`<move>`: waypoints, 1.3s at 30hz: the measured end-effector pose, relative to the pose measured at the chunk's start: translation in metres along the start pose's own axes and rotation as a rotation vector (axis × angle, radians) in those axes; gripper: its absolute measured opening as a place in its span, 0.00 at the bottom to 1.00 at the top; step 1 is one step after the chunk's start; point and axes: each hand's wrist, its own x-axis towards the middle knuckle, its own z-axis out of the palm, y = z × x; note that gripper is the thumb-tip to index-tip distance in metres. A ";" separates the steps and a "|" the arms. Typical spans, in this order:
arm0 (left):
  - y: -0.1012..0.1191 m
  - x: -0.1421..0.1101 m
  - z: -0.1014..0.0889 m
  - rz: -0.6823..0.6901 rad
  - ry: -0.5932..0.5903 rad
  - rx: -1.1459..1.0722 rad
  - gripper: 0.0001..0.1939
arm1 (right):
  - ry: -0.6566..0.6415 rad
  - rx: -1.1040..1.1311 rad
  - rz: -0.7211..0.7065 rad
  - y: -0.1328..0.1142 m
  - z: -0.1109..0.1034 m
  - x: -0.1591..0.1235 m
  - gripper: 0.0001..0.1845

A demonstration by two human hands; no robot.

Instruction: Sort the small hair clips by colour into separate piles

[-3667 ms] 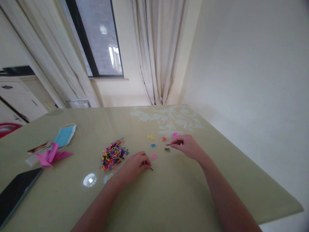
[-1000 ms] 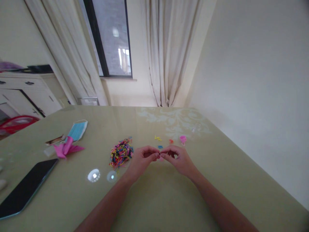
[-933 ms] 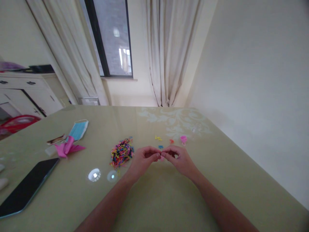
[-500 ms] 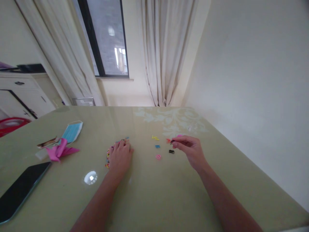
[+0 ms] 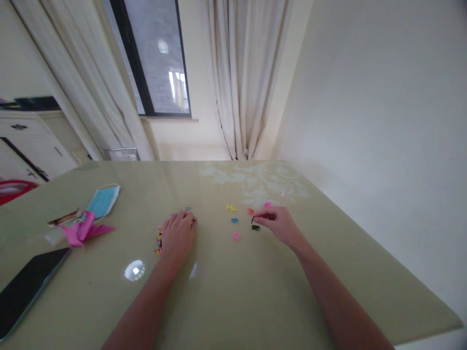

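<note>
Thin curved band (image 5: 252, 220), right grip (image 5: 279, 223)

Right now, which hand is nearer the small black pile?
Right. The right hand is beside the black pile, pinching a black piece; the left hand is farther left, over the multicoloured pile.

Single head cam [worn by the person] looks fwd & down from above near side of the table (image 5: 233, 296). L hand (image 5: 178, 234) & R hand (image 5: 276, 224) sit approx mid-view, fairly close; forearms (image 5: 140, 304) cut off at bottom edge. Wide angle: also gets window (image 5: 156, 58) & curtain (image 5: 242, 73) at far side, wall (image 5: 383, 121) on R, part of phone (image 5: 31, 282) at near L.
</note>
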 end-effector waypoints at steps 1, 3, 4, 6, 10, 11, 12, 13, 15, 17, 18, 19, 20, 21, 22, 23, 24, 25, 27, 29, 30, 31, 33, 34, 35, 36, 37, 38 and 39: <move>0.000 0.001 0.000 -0.003 0.009 -0.020 0.15 | -0.015 -0.056 0.014 0.007 0.000 0.002 0.08; 0.001 0.002 -0.002 -0.011 0.053 -0.102 0.15 | -0.043 -0.146 0.061 0.019 -0.001 0.005 0.05; 0.002 0.002 -0.003 -0.018 0.088 -0.168 0.15 | -0.053 -0.175 0.088 0.024 -0.001 0.005 0.03; 0.004 0.003 -0.006 -0.046 0.158 -0.328 0.14 | -0.069 -0.192 0.126 0.031 -0.001 0.006 0.02; 0.012 0.002 -0.009 -0.095 0.213 -0.675 0.13 | -0.065 -0.154 0.152 0.034 0.000 0.007 0.02; 0.015 0.002 -0.009 -0.088 0.215 -0.761 0.13 | -0.059 -0.147 0.155 0.035 0.001 0.007 0.02; 0.018 0.002 -0.008 -0.075 0.213 -0.841 0.13 | -0.050 -0.147 0.160 0.035 0.002 0.007 0.02; 0.020 0.001 -0.007 -0.059 0.205 -0.914 0.14 | -0.041 -0.156 0.163 0.035 0.003 0.007 0.02; 0.025 0.000 -0.004 -0.023 0.160 -1.028 0.15 | -0.029 -0.190 0.179 0.036 0.004 0.006 0.02; 0.030 -0.001 -0.001 0.008 0.095 -1.101 0.15 | -0.040 -0.222 0.200 0.037 0.003 0.006 0.02; 0.031 -0.001 0.000 0.023 0.069 -1.128 0.15 | -0.054 -0.235 0.207 0.037 0.002 0.006 0.02; 0.033 -0.002 0.001 0.037 0.053 -1.151 0.15 | -0.067 -0.246 0.214 0.036 0.001 0.006 0.03; 0.034 -0.002 0.002 0.050 0.044 -1.172 0.15 | -0.074 -0.257 0.216 0.035 0.000 0.007 0.03; 0.036 -0.003 0.003 0.061 0.041 -1.188 0.15 | -0.074 -0.263 0.207 0.033 -0.001 0.007 0.04; 0.037 -0.004 0.003 0.070 0.039 -1.202 0.14 | -0.069 -0.260 0.184 0.029 0.000 0.007 0.05; 0.039 -0.005 0.003 0.078 0.033 -1.211 0.14 | -0.065 -0.238 0.148 0.024 0.002 0.006 0.06; 0.041 -0.006 0.002 0.086 0.020 -1.220 0.13 | -0.063 -0.196 0.102 0.018 0.006 0.004 0.07; 0.043 -0.008 0.002 0.097 0.000 -1.228 0.13 | -0.069 -0.142 0.049 0.012 0.011 0.002 0.10; 0.047 -0.011 0.001 0.126 -0.053 -1.244 0.12 | -0.088 -0.019 -0.029 -0.003 0.024 -0.004 0.15; 0.051 -0.015 0.001 0.151 -0.102 -1.253 0.12 | -0.113 0.045 -0.070 -0.016 0.036 -0.010 0.17; 0.053 -0.017 0.002 0.161 -0.119 -1.251 0.12 | -0.111 0.049 -0.090 -0.021 0.041 -0.013 0.15; 0.055 -0.018 0.002 0.170 -0.134 -1.247 0.12 | -0.109 0.045 -0.111 -0.024 0.044 -0.015 0.14; 0.056 -0.020 0.003 0.178 -0.153 -1.244 0.12 | -0.092 0.027 -0.151 -0.027 0.047 -0.017 0.13; 0.057 -0.020 0.003 0.181 -0.162 -1.244 0.13 | -0.080 0.021 -0.165 -0.027 0.047 -0.017 0.13; 0.056 -0.020 0.004 0.183 -0.170 -1.247 0.13 | -0.065 0.016 -0.174 -0.027 0.046 -0.017 0.13; 0.055 -0.018 0.004 0.187 -0.177 -1.251 0.13 | -0.047 0.014 -0.180 -0.026 0.045 -0.016 0.13; 0.052 -0.016 0.004 0.193 -0.180 -1.248 0.14 | -0.028 0.013 -0.186 -0.025 0.043 -0.015 0.13; 0.049 -0.014 0.004 0.198 -0.177 -1.227 0.14 | -0.007 0.016 -0.197 -0.025 0.042 -0.014 0.13; 0.045 -0.011 0.004 0.197 -0.160 -1.177 0.15 | 0.017 0.023 -0.209 -0.025 0.040 -0.013 0.13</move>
